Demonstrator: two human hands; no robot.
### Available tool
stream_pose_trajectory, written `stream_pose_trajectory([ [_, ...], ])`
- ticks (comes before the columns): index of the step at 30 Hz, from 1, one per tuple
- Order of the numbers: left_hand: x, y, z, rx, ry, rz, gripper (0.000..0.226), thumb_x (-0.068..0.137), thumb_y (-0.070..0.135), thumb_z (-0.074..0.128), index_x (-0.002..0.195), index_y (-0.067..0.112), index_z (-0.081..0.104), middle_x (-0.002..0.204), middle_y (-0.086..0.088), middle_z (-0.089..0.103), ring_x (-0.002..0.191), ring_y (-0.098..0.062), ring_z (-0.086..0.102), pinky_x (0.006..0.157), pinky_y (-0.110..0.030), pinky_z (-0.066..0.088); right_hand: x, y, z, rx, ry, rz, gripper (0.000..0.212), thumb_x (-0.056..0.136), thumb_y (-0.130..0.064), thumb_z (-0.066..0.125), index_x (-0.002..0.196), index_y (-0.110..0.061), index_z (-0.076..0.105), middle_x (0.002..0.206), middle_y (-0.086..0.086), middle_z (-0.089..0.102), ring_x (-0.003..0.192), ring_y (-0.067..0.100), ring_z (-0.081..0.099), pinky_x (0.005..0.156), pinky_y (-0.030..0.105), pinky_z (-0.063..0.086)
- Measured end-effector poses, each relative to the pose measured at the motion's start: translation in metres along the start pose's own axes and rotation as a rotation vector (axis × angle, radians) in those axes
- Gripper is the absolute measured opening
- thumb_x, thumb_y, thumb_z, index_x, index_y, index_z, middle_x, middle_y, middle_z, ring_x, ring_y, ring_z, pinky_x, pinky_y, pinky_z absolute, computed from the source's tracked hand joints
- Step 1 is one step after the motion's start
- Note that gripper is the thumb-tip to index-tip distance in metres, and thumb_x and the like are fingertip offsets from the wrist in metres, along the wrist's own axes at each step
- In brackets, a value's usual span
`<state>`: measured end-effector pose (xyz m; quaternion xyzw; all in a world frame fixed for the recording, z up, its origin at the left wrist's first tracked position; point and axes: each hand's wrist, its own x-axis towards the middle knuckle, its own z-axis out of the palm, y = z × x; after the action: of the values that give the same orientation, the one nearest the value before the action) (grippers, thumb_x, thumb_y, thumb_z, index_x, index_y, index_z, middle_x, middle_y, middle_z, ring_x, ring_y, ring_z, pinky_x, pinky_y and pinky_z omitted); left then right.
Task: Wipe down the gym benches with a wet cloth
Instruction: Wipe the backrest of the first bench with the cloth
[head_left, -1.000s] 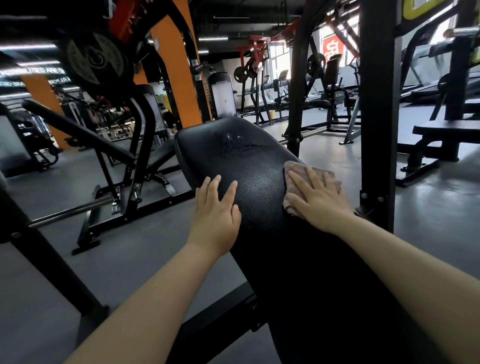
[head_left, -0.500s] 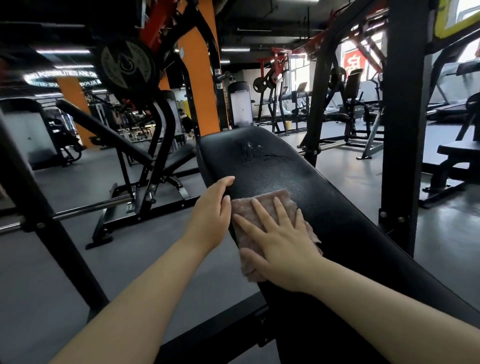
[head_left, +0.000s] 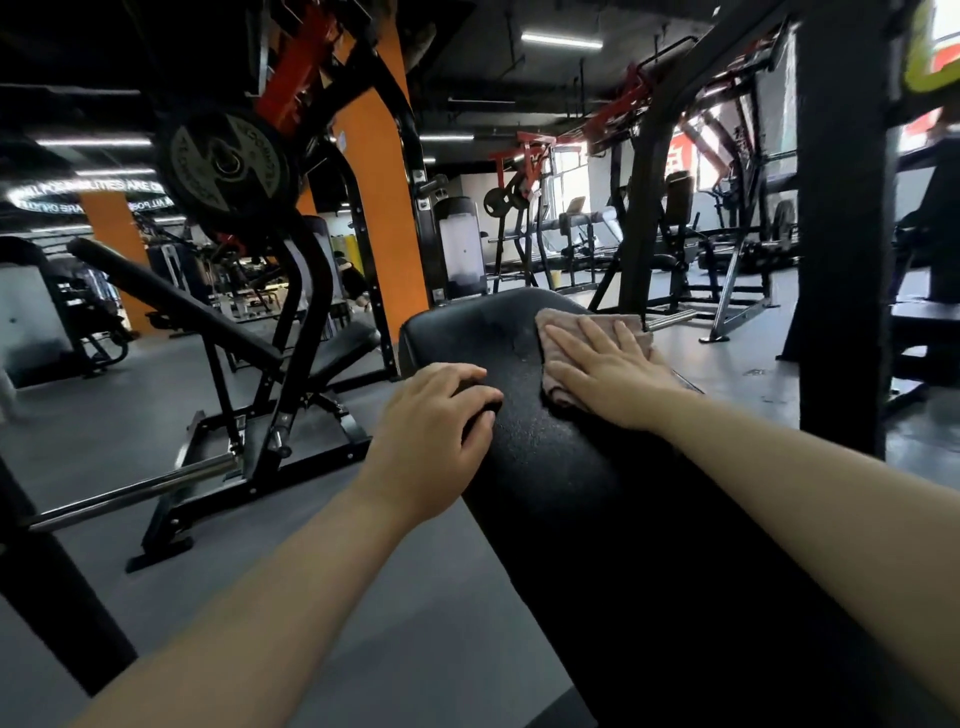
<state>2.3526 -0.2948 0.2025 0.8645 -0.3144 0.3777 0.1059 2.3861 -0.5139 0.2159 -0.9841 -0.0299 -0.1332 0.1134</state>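
Right hand (head_left: 602, 371) presses flat, fingers straight, on the pink cloth (head_left: 558, 338) at the far right edge of the bench (head_left: 561, 467), left hand (head_left: 431, 415) curled over its left edge; wet sheen suggests wiping underway, near end apparently unwiped.

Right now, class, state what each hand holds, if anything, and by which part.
The right hand lies flat on the pink cloth, pressing its middle against the bench pad. The left hand curls over the pad's left edge.
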Motion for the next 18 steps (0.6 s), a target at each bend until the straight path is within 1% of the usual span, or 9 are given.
stream_pose_trajectory([
  [2, 0.012, -0.005, 0.002, -0.037, 0.012, -0.016, 0.047, 0.088, 0.039, 0.032, 0.105, 0.017, 0.07, 0.114, -0.001, 0.062, 0.113, -0.02, 0.052, 0.096, -0.029, 0.031, 0.013, 0.006, -0.003, 0.02, -0.012, 0.039, 0.057, 0.095, -0.062, 0.015, 0.144, -0.05, -0.011, 0.157, -0.009, -0.017, 0.144, 0.03, -0.015, 0.112, 0.06, -0.003],
  [3, 0.018, -0.005, 0.004, -0.055, 0.02, -0.02, 0.046, 0.088, 0.038, 0.032, 0.102, 0.016, 0.071, 0.112, -0.001, 0.063, 0.111, -0.02, 0.053, 0.095, -0.031, 0.033, 0.018, 0.008, -0.005, 0.027, -0.012, 0.061, 0.057, 0.095, -0.063, 0.014, 0.144, -0.049, -0.011, 0.157, -0.008, -0.017, 0.145, 0.029, -0.013, 0.113, 0.059, -0.001],
  [6, 0.031, -0.006, 0.012, -0.077, 0.02, -0.007, 0.043, 0.087, 0.034, 0.033, 0.089, 0.014, 0.071, 0.098, 0.001, 0.067, 0.097, -0.02, 0.059, 0.089, -0.035, 0.043, 0.025, 0.008, -0.006, 0.03, 0.005, 0.111, 0.058, 0.094, -0.064, 0.013, 0.145, -0.048, -0.009, 0.158, -0.008, -0.015, 0.146, 0.028, -0.007, 0.115, 0.057, 0.005],
  [11, 0.031, -0.007, 0.017, -0.109, 0.025, -0.015, 0.041, 0.085, 0.031, 0.032, 0.082, 0.013, 0.069, 0.091, 0.002, 0.068, 0.088, -0.019, 0.06, 0.084, -0.029, 0.039, 0.022, 0.006, -0.004, 0.024, 0.021, 0.13, 0.059, 0.095, -0.063, 0.013, 0.146, -0.046, -0.009, 0.158, -0.009, -0.015, 0.146, 0.028, -0.006, 0.113, 0.058, 0.005],
  [13, 0.029, -0.006, 0.017, -0.089, 0.039, -0.009, 0.04, 0.084, 0.031, 0.033, 0.081, 0.013, 0.068, 0.089, 0.001, 0.068, 0.086, -0.02, 0.061, 0.085, -0.026, 0.035, 0.018, 0.008, -0.003, 0.021, 0.024, 0.129, 0.059, 0.094, -0.064, 0.013, 0.146, -0.046, -0.009, 0.158, -0.008, -0.015, 0.146, 0.028, -0.008, 0.113, 0.057, 0.001],
  [15, 0.028, -0.004, 0.018, -0.066, 0.023, -0.012, 0.041, 0.084, 0.032, 0.031, 0.084, 0.013, 0.068, 0.092, 0.001, 0.068, 0.088, -0.021, 0.062, 0.092, -0.025, 0.031, 0.01, 0.01, -0.003, 0.02, 0.004, 0.121, 0.059, 0.094, -0.064, 0.013, 0.146, -0.047, -0.01, 0.157, -0.008, -0.017, 0.145, 0.028, -0.011, 0.114, 0.057, -0.002],
  [17, 0.026, -0.003, 0.018, -0.043, 0.001, -0.01, 0.044, 0.084, 0.034, 0.029, 0.087, 0.014, 0.068, 0.096, 0.001, 0.068, 0.092, -0.02, 0.062, 0.099, -0.031, 0.031, -0.003, 0.014, -0.001, 0.003, -0.013, 0.112, 0.058, 0.094, -0.064, 0.013, 0.145, -0.049, -0.011, 0.157, -0.008, -0.02, 0.145, 0.029, -0.014, 0.114, 0.059, -0.002],
  [18, 0.025, -0.003, 0.017, -0.03, 0.005, -0.004, 0.044, 0.084, 0.034, 0.029, 0.088, 0.014, 0.068, 0.096, 0.001, 0.068, 0.092, -0.02, 0.062, 0.099, -0.034, 0.032, -0.011, 0.016, 0.001, -0.011, -0.018, 0.101, 0.058, 0.094, -0.063, 0.012, 0.144, -0.049, -0.013, 0.157, -0.008, -0.021, 0.144, 0.029, -0.015, 0.114, 0.059, -0.003],
])
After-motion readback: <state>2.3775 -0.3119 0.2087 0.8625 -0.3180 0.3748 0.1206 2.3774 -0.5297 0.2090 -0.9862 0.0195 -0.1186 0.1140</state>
